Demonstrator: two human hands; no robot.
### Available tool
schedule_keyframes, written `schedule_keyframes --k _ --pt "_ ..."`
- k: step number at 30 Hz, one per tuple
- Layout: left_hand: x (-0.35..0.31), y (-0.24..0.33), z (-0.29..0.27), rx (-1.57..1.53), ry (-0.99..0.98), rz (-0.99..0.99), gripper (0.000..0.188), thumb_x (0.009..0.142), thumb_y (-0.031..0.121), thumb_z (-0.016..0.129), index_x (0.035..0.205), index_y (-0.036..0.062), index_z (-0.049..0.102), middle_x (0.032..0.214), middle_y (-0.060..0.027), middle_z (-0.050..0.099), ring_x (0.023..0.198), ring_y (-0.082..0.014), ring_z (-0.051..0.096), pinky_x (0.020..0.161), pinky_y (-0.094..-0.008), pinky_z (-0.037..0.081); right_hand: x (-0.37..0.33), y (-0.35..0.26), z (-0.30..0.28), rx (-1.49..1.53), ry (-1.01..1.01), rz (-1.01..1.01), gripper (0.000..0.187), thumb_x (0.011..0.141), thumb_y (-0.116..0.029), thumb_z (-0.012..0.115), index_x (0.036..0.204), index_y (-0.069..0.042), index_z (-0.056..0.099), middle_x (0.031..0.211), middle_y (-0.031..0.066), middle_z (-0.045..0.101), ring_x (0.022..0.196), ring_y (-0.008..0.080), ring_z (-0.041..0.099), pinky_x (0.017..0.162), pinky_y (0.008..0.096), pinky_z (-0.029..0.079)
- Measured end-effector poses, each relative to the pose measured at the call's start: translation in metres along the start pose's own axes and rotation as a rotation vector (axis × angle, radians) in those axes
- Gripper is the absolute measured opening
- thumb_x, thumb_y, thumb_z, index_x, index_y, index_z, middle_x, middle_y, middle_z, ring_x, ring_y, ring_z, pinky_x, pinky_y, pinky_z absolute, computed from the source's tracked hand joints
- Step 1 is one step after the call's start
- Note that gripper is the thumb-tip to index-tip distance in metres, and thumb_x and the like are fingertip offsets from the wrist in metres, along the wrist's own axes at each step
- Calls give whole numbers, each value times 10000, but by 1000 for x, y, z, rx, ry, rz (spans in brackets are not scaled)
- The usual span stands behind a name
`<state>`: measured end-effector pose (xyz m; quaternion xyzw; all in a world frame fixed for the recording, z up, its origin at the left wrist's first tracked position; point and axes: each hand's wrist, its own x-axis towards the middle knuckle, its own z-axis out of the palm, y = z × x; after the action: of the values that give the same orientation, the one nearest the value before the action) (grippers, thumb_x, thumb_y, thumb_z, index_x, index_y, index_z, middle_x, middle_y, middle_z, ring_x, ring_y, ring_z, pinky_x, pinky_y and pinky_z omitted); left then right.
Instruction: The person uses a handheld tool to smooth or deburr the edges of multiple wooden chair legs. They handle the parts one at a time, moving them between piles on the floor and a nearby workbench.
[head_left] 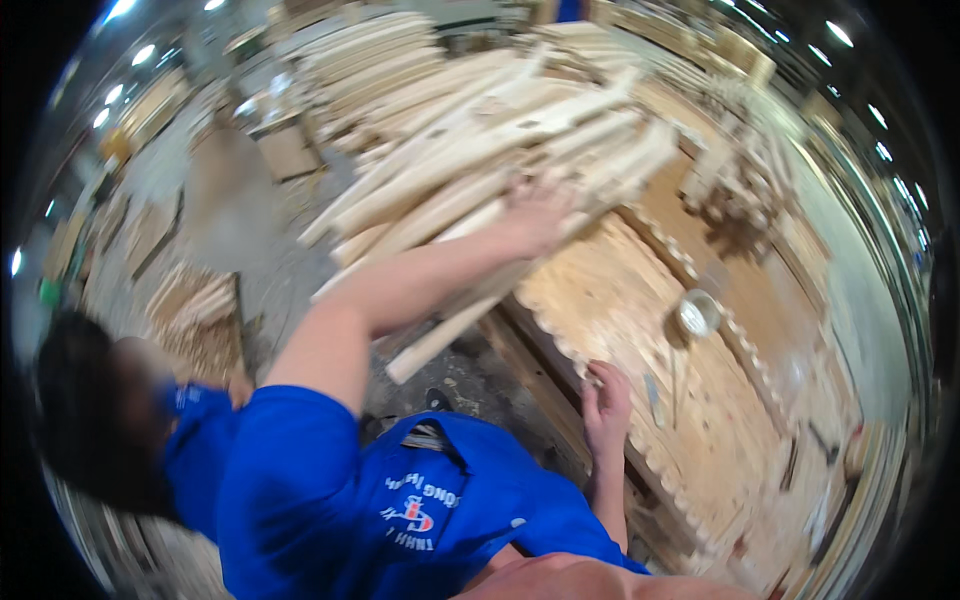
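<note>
My left hand (540,213) reaches forward over a pile of long pale wooden strips (450,185) and rests on top of them, fingers stretched out and somewhat blurred. My right hand (607,408) is low at the near edge of a wooden panel (600,285) with a scalloped border. Its thumb and fingers are drawn together beside that border; whatever may be between them is too small to make out. On the panel, to the right of this hand, lie a flat-bladed tool (654,400) and a thin stick (675,385). A round can (697,314) stands just beyond them.
A person in a blue shirt (200,435) is close at my left. Short wooden pieces are heaped (740,180) at the far right of the work surface. A dark-headed hand tool (825,445) lies at right. Stacked boards (365,60) stand behind the strips, and a stack of wood pieces (200,320) sits left.
</note>
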<state>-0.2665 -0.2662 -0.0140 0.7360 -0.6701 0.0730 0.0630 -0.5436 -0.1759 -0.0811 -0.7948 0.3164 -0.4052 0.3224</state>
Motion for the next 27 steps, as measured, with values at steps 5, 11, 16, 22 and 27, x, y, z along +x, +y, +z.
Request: schedule_keyframes --k 5,11,16,22,27 --pt "-32 -4 -10 -98 -88 88 592 824 310 490 1373 195 300 1447 -208 130 1357 -313 107 1031 -612 60 16 -27 36 90 -64 -78 199 787 -56 571 977 0 584 1026 142 584 992 279 525 891 356 395" --pt "-104 -40 -28 -122 -215 214 591 783 381 565 1323 202 404 1454 -177 150 1358 -278 128 1047 -572 120 23 -59 74 200 -164 -129 183 830 -60 522 980 30 577 1013 147 584 991 264 527 882 342 401" --pt "-166 -63 -27 -173 -80 276 548 781 393 570 1280 197 461 1436 -155 227 1351 -262 165 1055 -518 175 45 -73 89 117 -118 -130 196 853 -86 520 1002 31 570 1016 124 590 969 232 535 854 326 402" --pt "-221 -75 -37 -239 145 394 449 792 361 580 1195 170 530 1319 -134 417 1283 -241 310 1042 -519 207 38 -90 103 44 -16 -94 225 891 -112 488 1044 36 560 1000 104 591 921 178 540 821 297 419" --pt "-260 -99 -43 -848 308 433 272 808 285 575 1008 106 621 834 -106 638 822 -290 592 900 -442 381 4 -111 129 433 -137 78 190 890 -105 491 1006 22 572 927 84 604 852 143 553 768 267 438"
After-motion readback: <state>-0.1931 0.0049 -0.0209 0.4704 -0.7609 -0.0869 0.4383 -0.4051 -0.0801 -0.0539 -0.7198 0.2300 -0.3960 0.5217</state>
